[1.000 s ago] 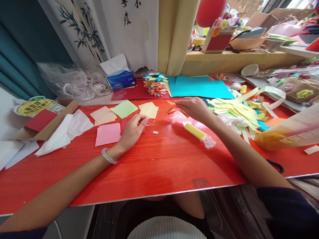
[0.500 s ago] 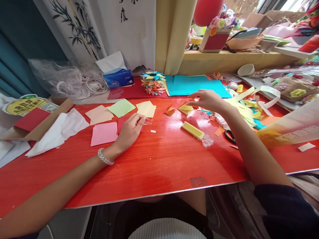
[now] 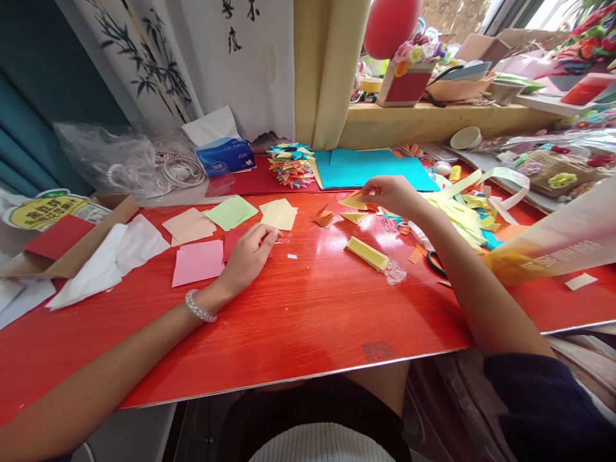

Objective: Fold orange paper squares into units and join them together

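My right hand [image 3: 392, 196] pinches a yellow folded paper piece [image 3: 353, 201] between thumb and fingers, just above the table. Below it lies a second yellow folded piece [image 3: 355, 218], with an orange folded piece [image 3: 324, 216] to its left. My left hand [image 3: 248, 256] rests on the table, fingers curled and thumb against the index finger; whatever they hold, if anything, is hidden. Partly under that hand is red paper [image 3: 231, 242]. Around it lie pink squares [image 3: 197, 263], peach squares [image 3: 187, 226], green squares [image 3: 231, 212] and pale yellow squares [image 3: 279, 213].
A yellow paper strip bundle [image 3: 366, 253] lies mid-table. Scissors [image 3: 434, 263] sit under my right forearm. Behind stand a multicoloured folded-paper model [image 3: 291, 165], blue sheets [image 3: 375, 170] and a tissue pack [image 3: 225, 157]. A cardboard box [image 3: 72, 250] is at left, paper scraps [image 3: 457, 215] at right.
My right hand has taken a yellow folded piece and drawn it off the other one beneath. My left hand stays put. The view has shifted slightly.
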`<state>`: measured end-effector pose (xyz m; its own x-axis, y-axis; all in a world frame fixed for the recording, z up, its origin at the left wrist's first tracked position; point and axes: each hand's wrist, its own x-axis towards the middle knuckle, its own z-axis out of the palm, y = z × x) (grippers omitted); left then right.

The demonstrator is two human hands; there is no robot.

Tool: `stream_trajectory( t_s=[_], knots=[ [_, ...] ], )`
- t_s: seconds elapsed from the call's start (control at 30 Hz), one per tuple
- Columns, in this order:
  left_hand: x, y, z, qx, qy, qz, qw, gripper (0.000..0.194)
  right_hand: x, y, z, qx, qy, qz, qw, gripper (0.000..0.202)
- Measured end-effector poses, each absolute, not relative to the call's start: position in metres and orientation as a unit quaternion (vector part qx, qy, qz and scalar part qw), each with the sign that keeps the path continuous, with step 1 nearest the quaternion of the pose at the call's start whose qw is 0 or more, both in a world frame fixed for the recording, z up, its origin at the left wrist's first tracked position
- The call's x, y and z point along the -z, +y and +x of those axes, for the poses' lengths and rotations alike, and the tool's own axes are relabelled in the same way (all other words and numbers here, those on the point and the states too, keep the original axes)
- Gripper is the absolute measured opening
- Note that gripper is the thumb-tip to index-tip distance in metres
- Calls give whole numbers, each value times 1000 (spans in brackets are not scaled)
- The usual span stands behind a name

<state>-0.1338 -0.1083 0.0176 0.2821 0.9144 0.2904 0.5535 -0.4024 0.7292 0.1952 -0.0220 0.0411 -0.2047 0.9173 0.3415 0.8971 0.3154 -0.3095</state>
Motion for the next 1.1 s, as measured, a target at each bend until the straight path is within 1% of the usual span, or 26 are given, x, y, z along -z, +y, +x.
stream_trajectory(
  t_s=[0.13, 0.2, 0.27, 0.4, 0.43, 0.5, 0.53, 0.63, 0.7, 0.77, 0.8, 0.87, 0.97, 1.03, 1.1],
  knots=[
    [-18, -108, -133, -346, 485, 763, 251, 27, -37, -22, 195, -72, -778, -603, 160, 12],
    [-18, -108, -133, -346, 486, 764, 247, 27, -37, -22, 196, -91, -770, -612, 156, 16],
    [-17, -107, -134, -347, 483, 765, 249, 27, -42, -23, 198, -80, -751, -626, 195, 20],
    [-18, -109, -134, -361, 487, 759, 237, 25, -64, -36, 186, -2, -719, -604, 344, 24],
    [-18, -111, -134, -374, 491, 752, 231, 23, -69, -42, 177, -5, -714, -592, 373, 25],
    [-20, -116, -132, -412, 487, 732, 239, 23, -77, -60, 151, -62, -735, -548, 394, 24],
    [-21, -119, -131, -432, 477, 721, 259, 25, -79, -70, 135, -88, -755, -517, 394, 23],
    [-23, -128, -126, -454, 440, 690, 354, 38, -76, -101, 91, -143, -843, -400, 330, 17],
    [-24, -133, -124, -451, 427, 675, 398, 33, -68, -115, 72, -185, -862, -362, 303, 16],
    [-24, -135, -123, -463, 425, 661, 410, 23, -59, -121, 64, -209, -841, -379, 324, 15],
    [-23, -136, -123, -474, 424, 653, 412, 20, -55, -122, 62, -234, -817, -407, 336, 20],
    [-22, -136, -123, -493, 427, 632, 420, 18, -48, -120, 62, -319, -776, -441, 318, 28],
    [-20, -134, -124, -494, 429, 621, 431, 22, -45, -117, 64, -459, -741, -407, 272, 25],
    [-20, -132, -124, -492, 428, 629, 423, 23, -45, -115, 65, -511, -723, -371, 278, 24],
    [-19, -131, -125, -492, 427, 633, 417, 22, -46, -115, 65, -537, -707, -356, 291, 24]
  ],
)
